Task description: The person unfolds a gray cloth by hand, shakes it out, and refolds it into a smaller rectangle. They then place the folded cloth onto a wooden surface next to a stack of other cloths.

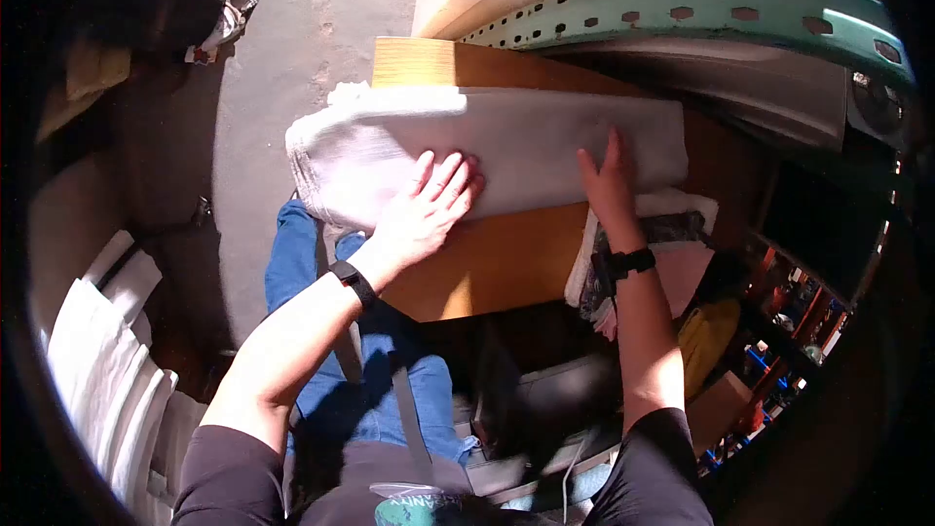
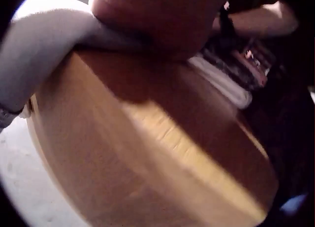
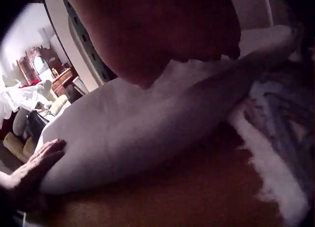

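Observation:
A long folded whitish cloth (image 1: 526,151) lies across a wooden table (image 1: 516,263), its left end hanging past the edge. My left hand (image 1: 433,205) rests on the cloth's near left part, fingers extended. Toward the cloth's right end is my right hand (image 1: 612,185), fingers spread and thumb apart; whether it presses the cloth is hard to tell. In the left wrist view the left hand (image 2: 157,20) is a dark shape over the cloth (image 2: 44,44). The right wrist view shows the right hand (image 3: 162,30) above the cloth (image 3: 123,123), with the left hand (image 3: 42,165) flat at its far end.
Folded towels (image 1: 682,224) sit on the table's near right, under my right wrist. Behind the table runs a green perforated metal beam (image 1: 682,10). White folded fabric (image 1: 97,370) is stacked at the lower left, and dark bags (image 1: 166,10) lie at the upper left.

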Tool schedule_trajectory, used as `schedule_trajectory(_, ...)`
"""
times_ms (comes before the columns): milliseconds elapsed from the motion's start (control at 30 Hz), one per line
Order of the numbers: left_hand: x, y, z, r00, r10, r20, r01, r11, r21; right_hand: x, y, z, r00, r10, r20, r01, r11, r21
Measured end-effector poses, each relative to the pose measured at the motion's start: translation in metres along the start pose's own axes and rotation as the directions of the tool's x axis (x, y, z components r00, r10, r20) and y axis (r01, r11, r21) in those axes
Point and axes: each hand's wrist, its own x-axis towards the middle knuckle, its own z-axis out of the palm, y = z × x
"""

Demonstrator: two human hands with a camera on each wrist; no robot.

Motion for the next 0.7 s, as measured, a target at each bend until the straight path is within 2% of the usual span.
schedule_trajectory(33,-0.001,-0.006,-0.008,1.0,-0.007,0.006,0.007,1.0,0.007,-0.001,0.011,-0.005,0.997,-0.071,0.013,0.072,0.961,-0.266)
schedule_trajectory(67,-0.003,-0.011,-0.018,0.985,-0.17,0.019,0.171,0.976,-0.132,-0.001,0.022,-0.009,0.99,-0.136,0.043,0.139,0.847,-0.514)
schedule_trajectory(100,-0.002,-0.016,-0.022,0.946,-0.321,0.05,0.322,0.908,-0.268,0.002,0.03,-0.012,0.99,-0.137,0.045,0.14,0.847,-0.513)
schedule_trajectory(133,-0.008,-0.032,-0.015,0.946,-0.321,-0.044,0.304,0.926,-0.225,0.004,0.038,-0.016,0.992,-0.11,0.058,0.123,0.93,-0.346)
schedule_trajectory(167,-0.016,-0.039,-0.011,0.957,-0.288,-0.01,0.282,0.942,-0.18,0.007,0.045,-0.021,0.993,-0.087,0.078,0.1,0.981,-0.169)
schedule_trajectory(200,-0.015,-0.039,-0.012,0.959,-0.285,-0.004,0.28,0.946,-0.164,0.014,0.041,-0.036,0.991,0.101,0.083,-0.095,0.992,-0.078)
schedule_trajectory(233,-0.016,-0.038,-0.012,0.96,-0.28,0.002,0.278,0.949,-0.148,0.022,0.037,-0.053,0.952,0.287,0.106,-0.289,0.957,0.01)
schedule_trajectory(267,-0.018,-0.037,-0.011,0.959,-0.284,0.01,0.282,0.948,-0.148,0.033,0.072,-0.064,0.987,0.145,0.075,-0.113,0.936,-0.332)
schedule_trajectory(300,-0.018,-0.037,-0.009,0.961,-0.278,-0.005,0.273,0.949,-0.159,0.045,0.096,-0.074,0.994,0.107,0.005,-0.093,0.882,-0.461)
schedule_trajectory(333,-0.017,-0.04,-0.008,0.962,-0.272,-0.024,0.264,0.95,-0.166,0.053,0.113,-0.085,0.992,0.113,-0.063,-0.129,0.861,-0.492)
schedule_trajectory(400,-0.017,-0.041,-0.01,0.961,-0.273,-0.037,0.262,0.947,-0.186,0.063,0.14,-0.104,0.974,0.194,-0.115,-0.224,0.89,-0.396)
schedule_trajectory(500,-0.017,-0.039,-0.011,0.957,-0.286,-0.038,0.274,0.943,-0.187,0.062,0.158,-0.115,0.95,0.311,-0.032,-0.311,0.931,-0.189)
schedule_trajectory(667,-0.017,-0.039,-0.009,0.954,-0.298,-0.032,0.286,0.937,-0.201,0.065,0.182,-0.114,0.947,0.32,0.011,-0.319,0.945,-0.07)
schedule_trajectory(700,-0.016,-0.04,-0.009,0.953,-0.302,-0.031,0.291,0.936,-0.198,0.065,0.172,-0.118,0.928,0.371,0.044,-0.371,0.928,0.01)
